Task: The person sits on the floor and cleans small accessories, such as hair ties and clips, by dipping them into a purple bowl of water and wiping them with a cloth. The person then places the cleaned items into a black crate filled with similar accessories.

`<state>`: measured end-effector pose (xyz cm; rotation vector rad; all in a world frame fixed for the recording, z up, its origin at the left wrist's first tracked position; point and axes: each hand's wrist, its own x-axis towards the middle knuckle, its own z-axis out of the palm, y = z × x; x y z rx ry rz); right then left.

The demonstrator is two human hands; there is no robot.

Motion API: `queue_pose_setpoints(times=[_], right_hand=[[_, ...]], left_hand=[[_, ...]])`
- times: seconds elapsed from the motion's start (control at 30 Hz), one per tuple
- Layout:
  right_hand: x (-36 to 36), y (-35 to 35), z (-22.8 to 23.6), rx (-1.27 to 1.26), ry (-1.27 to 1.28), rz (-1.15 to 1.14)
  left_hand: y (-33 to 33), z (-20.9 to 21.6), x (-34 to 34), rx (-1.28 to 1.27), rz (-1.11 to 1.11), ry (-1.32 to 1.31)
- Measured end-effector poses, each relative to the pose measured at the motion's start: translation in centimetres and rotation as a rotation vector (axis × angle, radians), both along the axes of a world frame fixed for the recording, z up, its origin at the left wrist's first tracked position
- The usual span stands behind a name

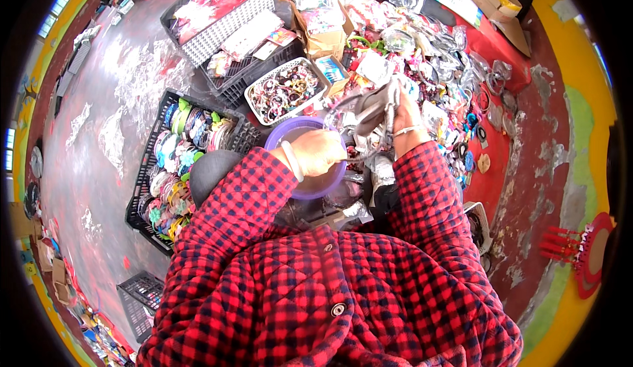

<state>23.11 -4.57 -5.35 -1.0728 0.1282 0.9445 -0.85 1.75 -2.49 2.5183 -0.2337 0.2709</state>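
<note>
two hands (pixel 315 152) (pixel 409 118) hold grey bands (pixel 373 111) near one basin (pixel 279 131).

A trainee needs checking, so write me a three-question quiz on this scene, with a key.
1. True or false: in the picture, the white basket is to the right of the black crate of colourful bands.
2. What colour is the round tub beneath the left hand? A) green B) purple C) white
3. Fill the gap: the bulk of the grey bundle is at the ____ hand.

Key: 1. True. 2. B. 3. Right hand.
</note>
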Motion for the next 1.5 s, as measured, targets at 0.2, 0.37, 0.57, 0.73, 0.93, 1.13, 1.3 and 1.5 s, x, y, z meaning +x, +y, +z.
queue_pose_setpoints(times=[0.2,0.37,0.57,0.73,0.93,1.13,1.3,1.5], right_hand=[[2.2,-0.2,0.2,-0.013,-0.162,-0.014],[1.6,-2.1,1.7,-0.476,-1.064,0.402],[2.3,-3.5,1.4,-0.790,-1.786,0.760],[-0.3,-3.0,2.1,-0.912,-1.587,0.767],[-5.5,-0.5,0.4,-0.776,-1.590,1.003],[-8.5,1.9,-4.2,-0.574,-1.484,1.392],[-13.7,4.9,0.8,-0.391,-1.384,1.099],[-24.7,4.0,10.1,0.311,-1.540,0.939]], left_hand=[[0.9,1.0,-1.4,-0.055,0.143,0.079],[3.5,3.2,-2.7,-0.328,0.756,-0.017],[6.5,1.9,-5.1,-1.200,0.844,-0.282],[6.6,2.2,-6.7,-1.324,0.870,-0.338],[5.2,6.2,-9.2,-1.335,0.868,-0.469],[5.5,9.3,-14.2,-1.178,0.880,-0.615],[4.0,10.0,-16.4,-1.579,0.785,-0.955],[1.8,7.4,-15.7,-1.823,0.864,-1.121]])
